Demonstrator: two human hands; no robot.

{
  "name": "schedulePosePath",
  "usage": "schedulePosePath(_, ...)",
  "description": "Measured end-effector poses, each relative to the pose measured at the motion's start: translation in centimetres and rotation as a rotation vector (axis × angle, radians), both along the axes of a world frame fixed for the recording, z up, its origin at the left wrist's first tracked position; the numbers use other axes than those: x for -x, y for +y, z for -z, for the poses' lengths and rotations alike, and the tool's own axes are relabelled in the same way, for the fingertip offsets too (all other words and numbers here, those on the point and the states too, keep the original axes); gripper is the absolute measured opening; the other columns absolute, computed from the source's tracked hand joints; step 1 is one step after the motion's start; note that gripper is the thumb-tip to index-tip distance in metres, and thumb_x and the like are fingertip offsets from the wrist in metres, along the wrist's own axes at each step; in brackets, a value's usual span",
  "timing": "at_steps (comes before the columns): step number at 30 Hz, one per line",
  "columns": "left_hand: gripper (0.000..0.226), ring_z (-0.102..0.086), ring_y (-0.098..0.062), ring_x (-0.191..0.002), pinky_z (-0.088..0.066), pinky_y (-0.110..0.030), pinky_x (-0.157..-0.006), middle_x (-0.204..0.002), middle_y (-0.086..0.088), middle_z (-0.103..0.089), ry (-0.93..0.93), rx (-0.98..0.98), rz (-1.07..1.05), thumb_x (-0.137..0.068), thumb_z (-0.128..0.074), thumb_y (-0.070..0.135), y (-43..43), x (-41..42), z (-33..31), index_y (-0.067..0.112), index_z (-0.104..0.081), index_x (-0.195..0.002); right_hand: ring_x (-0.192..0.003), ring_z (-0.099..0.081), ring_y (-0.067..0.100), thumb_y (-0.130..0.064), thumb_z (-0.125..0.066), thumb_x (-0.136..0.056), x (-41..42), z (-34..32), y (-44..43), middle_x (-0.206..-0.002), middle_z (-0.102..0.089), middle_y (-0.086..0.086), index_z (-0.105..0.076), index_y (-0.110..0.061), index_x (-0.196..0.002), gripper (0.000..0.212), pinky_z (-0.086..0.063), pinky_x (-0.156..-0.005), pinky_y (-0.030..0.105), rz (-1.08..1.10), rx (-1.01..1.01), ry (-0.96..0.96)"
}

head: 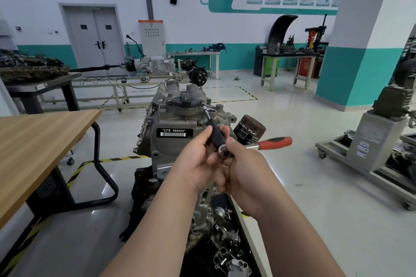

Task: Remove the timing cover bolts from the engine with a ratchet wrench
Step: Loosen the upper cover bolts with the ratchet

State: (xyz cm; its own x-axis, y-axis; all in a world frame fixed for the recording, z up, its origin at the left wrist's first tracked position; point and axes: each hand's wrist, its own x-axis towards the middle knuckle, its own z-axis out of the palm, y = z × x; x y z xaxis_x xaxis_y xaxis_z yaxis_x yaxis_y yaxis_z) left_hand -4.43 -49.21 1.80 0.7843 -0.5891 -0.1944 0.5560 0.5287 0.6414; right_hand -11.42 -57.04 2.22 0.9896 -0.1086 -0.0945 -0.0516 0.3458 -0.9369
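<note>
The grey engine (171, 119) stands upright in front of me, its timing cover facing me with a black label reading CFB 666660. A chrome extension bar (206, 112) with a black grip reaches from my hands up to a bolt beside the black oil filler cap (183, 99). My left hand (198, 159) pinches the black grip of the bar. My right hand (245, 171) holds the ratchet wrench at its head, and its red and black handle (275, 143) sticks out to the right.
A dark oil filter (248, 131) juts from the engine's right side. A wooden table (38, 141) with black legs stands at the left. Loose metal parts (227, 249) lie on the stand below the engine. A grey wheeled stand (373, 141) is at the right.
</note>
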Motion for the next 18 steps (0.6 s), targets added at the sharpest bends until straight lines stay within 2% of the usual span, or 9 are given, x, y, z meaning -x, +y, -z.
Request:
schedulePosePath(2,0.033,-0.065,-0.012,-0.062,-0.049,-0.024,-0.068,-0.076,0.004,-0.069,0.035,0.029,-0.009,-0.098,-0.045,0.041,-0.1,-0.2,0.0,0.013,-0.063,-0.096,-0.039,-0.044,0.018,-0.034,-0.04,-0.102,0.1,-0.4,-0.3,-0.063,-0.06,0.009,-0.064,-0.006,-0.087,0.04,-0.038,-0.045,0.026,0.048,0.239,0.004)
schedulePosePath(4,0.032,-0.066,-0.011,-0.064,-0.051,-0.026,-0.067,-0.085,0.004,-0.067,0.032,0.017,-0.027,-0.096,-0.049,0.043,-0.2,-0.5,0.1,0.014,-0.063,-0.095,-0.04,-0.047,0.019,-0.037,-0.041,-0.1,0.2,-0.9,-0.5,-0.056,-0.057,0.012,-0.06,-0.011,-0.064,0.048,-0.041,-0.051,0.028,0.085,0.47,0.013)
schedulePosePath(5,0.032,-0.065,-0.011,-0.062,-0.052,-0.026,-0.063,-0.084,0.004,-0.066,0.02,0.003,-0.041,-0.096,-0.049,0.043,-0.2,-0.5,0.2,0.014,-0.063,-0.093,-0.041,-0.048,0.018,-0.037,-0.042,-0.099,0.2,-1.2,-0.6,-0.053,-0.056,0.011,-0.057,-0.012,-0.062,0.048,-0.042,-0.051,0.026,0.106,0.565,0.015)
schedulePosePath(7,0.032,-0.065,-0.012,-0.061,-0.053,-0.026,-0.062,-0.078,0.002,-0.066,0.004,-0.016,-0.061,-0.095,-0.051,0.043,-0.4,-0.5,0.2,0.014,-0.062,-0.089,-0.049,-0.052,0.015,-0.036,-0.043,-0.098,0.2,-1.4,-0.7,-0.062,-0.061,0.007,-0.059,-0.011,-0.078,0.035,-0.043,-0.052,0.024,0.134,0.738,-0.013)
schedulePosePath(9,0.032,-0.067,-0.014,-0.062,-0.051,-0.026,-0.068,-0.074,0.0,-0.067,0.0,-0.024,-0.06,-0.093,-0.053,0.043,-0.6,-0.4,0.2,0.013,-0.06,-0.084,-0.071,-0.059,0.018,-0.034,-0.043,-0.098,0.0,-1.5,-0.6,-0.086,-0.064,0.003,-0.053,-0.012,-0.109,0.027,-0.048,-0.065,0.029,0.131,0.914,-0.074)
schedulePosePath(11,0.034,-0.067,-0.016,-0.061,-0.053,-0.026,-0.061,-0.075,-0.003,-0.066,0.003,-0.034,-0.048,-0.093,-0.052,0.044,-0.6,-0.4,0.2,0.013,-0.062,-0.084,-0.086,-0.062,0.023,-0.035,-0.042,-0.099,0.0,-1.7,-0.2,-0.095,-0.063,0.003,-0.041,-0.015,-0.118,0.028,-0.049,-0.072,0.035,0.142,1.107,-0.071)
schedulePosePath(14,0.05,-0.066,-0.017,-0.051,-0.052,-0.022,-0.046,-0.061,-0.004,-0.066,-0.001,-0.038,0.0,-0.098,-0.045,0.046,-0.2,-0.3,0.0,0.011,-0.069,-0.07,-0.066,-0.052,0.022,-0.032,-0.037,-0.099,-0.2,-1.8,0.6,-0.078,-0.056,-0.001,-0.033,-0.013,-0.12,0.029,-0.035,-0.05,0.03,0.222,1.479,-0.105)
schedulePosePath(16,0.064,-0.062,-0.014,-0.043,-0.048,-0.019,-0.042,-0.05,-0.002,-0.061,-0.018,-0.042,0.02,-0.099,-0.042,0.048,-0.1,-0.3,-0.2,0.012,-0.069,-0.054,-0.059,-0.046,0.021,-0.028,-0.038,-0.098,-0.4,-2.0,1.2,-0.067,-0.042,-0.006,-0.028,-0.013,-0.125,0.033,-0.026,-0.046,0.027,0.252,1.609,-0.123)
schedulePosePath(18,0.068,-0.061,-0.013,-0.041,-0.046,-0.018,-0.041,-0.047,-0.001,-0.06,-0.024,-0.049,0.012,-0.099,-0.041,0.049,0.0,-0.4,-0.2,0.012,-0.068,-0.048,-0.059,-0.047,0.021,-0.026,-0.041,-0.096,-0.7,-2.0,1.5,-0.065,-0.037,-0.008,-0.027,-0.013,-0.123,0.033,-0.03,-0.049,0.028,0.257,1.644,-0.136)
